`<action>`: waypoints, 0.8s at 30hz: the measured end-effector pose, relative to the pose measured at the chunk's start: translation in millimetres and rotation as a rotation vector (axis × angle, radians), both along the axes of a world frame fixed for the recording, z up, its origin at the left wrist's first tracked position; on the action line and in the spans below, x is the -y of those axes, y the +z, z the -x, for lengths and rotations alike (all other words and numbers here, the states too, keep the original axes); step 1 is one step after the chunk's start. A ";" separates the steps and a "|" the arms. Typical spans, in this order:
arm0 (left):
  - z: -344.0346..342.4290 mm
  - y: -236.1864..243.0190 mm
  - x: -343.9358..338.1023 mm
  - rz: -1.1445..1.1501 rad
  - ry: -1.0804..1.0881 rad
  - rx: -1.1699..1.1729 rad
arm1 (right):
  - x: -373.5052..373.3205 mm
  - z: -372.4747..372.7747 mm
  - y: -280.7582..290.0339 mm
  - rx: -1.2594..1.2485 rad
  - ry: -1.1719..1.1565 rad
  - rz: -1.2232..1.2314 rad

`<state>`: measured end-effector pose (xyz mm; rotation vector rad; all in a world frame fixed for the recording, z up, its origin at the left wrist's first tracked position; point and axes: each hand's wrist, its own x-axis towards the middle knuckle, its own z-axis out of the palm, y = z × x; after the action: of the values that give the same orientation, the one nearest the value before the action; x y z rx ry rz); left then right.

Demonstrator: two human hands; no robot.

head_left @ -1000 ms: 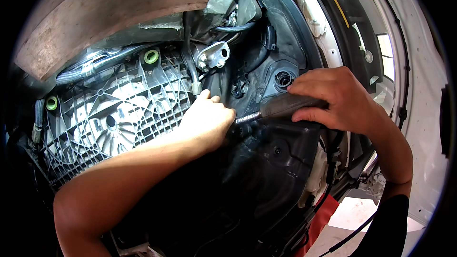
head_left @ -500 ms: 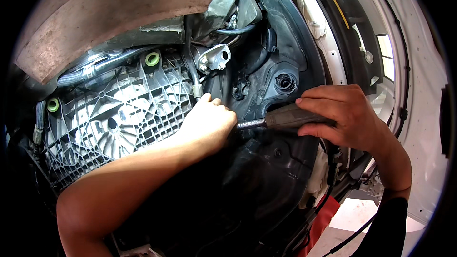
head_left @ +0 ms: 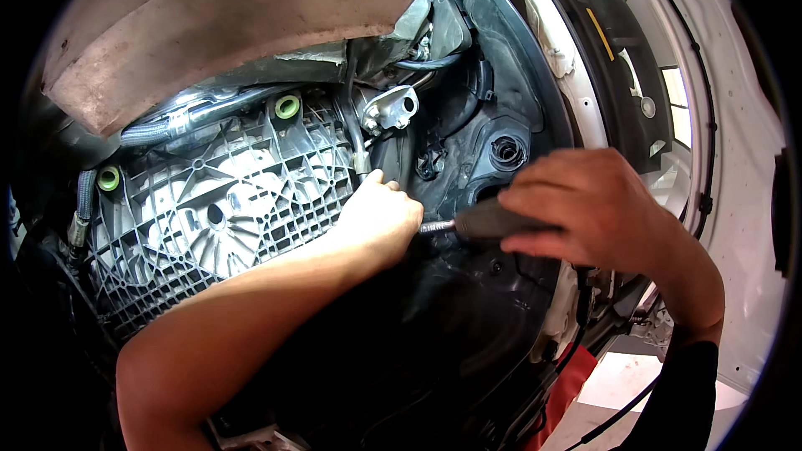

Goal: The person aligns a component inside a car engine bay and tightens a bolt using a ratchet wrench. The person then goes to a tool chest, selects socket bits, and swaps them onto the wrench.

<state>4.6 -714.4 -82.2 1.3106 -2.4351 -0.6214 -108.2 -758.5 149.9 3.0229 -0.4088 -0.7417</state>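
Note:
My right hand [head_left: 597, 209] is shut on the dark handle of a screwdriver [head_left: 484, 221], its metal shaft pointing left. My left hand [head_left: 380, 217] is curled over the shaft's tip, pressed against the black plastic panel [head_left: 468, 326] beside a grey ribbed grid housing [head_left: 209, 217]. The tip itself is hidden under my left fingers, and whether they grip it is unclear. My bare left forearm comes in from the lower left.
A brown flat panel [head_left: 234, 25] overhangs the top. Two green caps [head_left: 286, 106] [head_left: 109, 178] sit on the housing. A silver bracket [head_left: 391, 107] and black hoses lie above my hands. White car bodywork [head_left: 735, 225] curves down the right.
Both hands have shifted slightly down and right in view as the camera moved closer. The screwdriver stays level between them.

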 end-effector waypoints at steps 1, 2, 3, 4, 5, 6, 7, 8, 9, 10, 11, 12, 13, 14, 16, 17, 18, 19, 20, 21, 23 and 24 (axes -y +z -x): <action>-0.2 1.0 0.8 -0.026 0.017 -0.001 | 6.7 -3.5 -3.1 -0.002 0.000 0.003; 0.8 2.3 2.8 -0.047 0.034 -0.003 | 18.6 -6.4 -5.5 0.006 0.033 0.015; 2.2 0.4 3.6 -0.040 0.033 -0.006 | 30.2 -9.0 -7.1 0.013 0.067 0.027; 2.4 -4.2 2.0 -0.009 0.094 -0.083 | 39.9 -11.7 -9.7 -0.025 0.033 0.014; 3.5 -8.7 1.6 0.022 0.154 -0.159 | 47.2 -15.0 -12.6 -0.024 0.036 0.012; 6.9 -12.2 2.9 0.012 0.183 -0.143 | 53.5 -18.5 -16.1 -0.069 0.038 0.033; 7.5 -9.7 2.3 0.016 0.181 -0.147 | 58.8 -19.7 -17.3 -0.119 0.034 0.061; 8.1 -7.4 0.7 0.054 0.183 -0.119 | 65.9 -17.2 -20.1 -0.132 0.031 0.008; 9.0 -4.8 0.1 0.093 0.185 -0.092 | 67.1 -14.2 -25.5 -0.136 0.027 0.012; 9.7 -6.0 0.3 0.157 0.209 -0.021 | 68.1 -14.4 -35.7 -0.195 0.067 0.029; 9.9 -7.2 0.3 0.152 0.209 -0.017 | 68.6 -15.0 -42.0 -0.253 0.107 0.046; 10.3 -7.9 1.5 0.085 0.172 -0.023 | 69.3 -15.6 -44.3 -0.288 0.067 -0.031; 9.3 -6.3 2.9 0.017 0.136 -0.030 | 65.2 -17.4 -46.7 -0.286 0.069 -0.036; 7.3 -2.8 3.1 0.008 0.119 -0.007 | 56.6 -20.1 -48.1 -0.281 0.066 -0.034; 6.5 -3.2 1.8 0.039 0.145 -0.021 | 49.1 -20.3 -48.6 -0.167 0.141 -0.014; 6.9 -2.9 1.2 0.075 0.171 -0.038 | 47.3 -21.0 -47.0 -0.170 0.138 -0.013; 5.6 -3.0 0.7 0.030 0.176 -0.065 | 45.2 -22.8 -43.3 -0.236 0.101 -0.006; 5.0 -2.2 0.4 0.034 0.174 -0.067 | 41.5 -27.5 -37.7 -0.301 0.064 0.004; 6.1 -1.6 0.2 0.047 0.166 -0.052 | 36.3 -25.8 -31.5 -0.305 0.326 0.100; 7.0 -0.8 0.0 0.061 0.158 -0.037 | 27.9 -25.5 -22.3 -0.303 0.323 0.101; 6.8 -4.4 1.0 0.068 0.144 -0.065 | 8.4 -35.1 2.0 -0.352 0.051 0.035; 4.5 -3.5 1.3 0.010 0.129 -0.119 | 6.5 -36.2 8.3 -0.335 0.011 0.012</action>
<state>0.1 -715.7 -85.7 1.3738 -2.2366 -0.6326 -72.0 -765.0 158.2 2.8076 -0.3841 -1.2114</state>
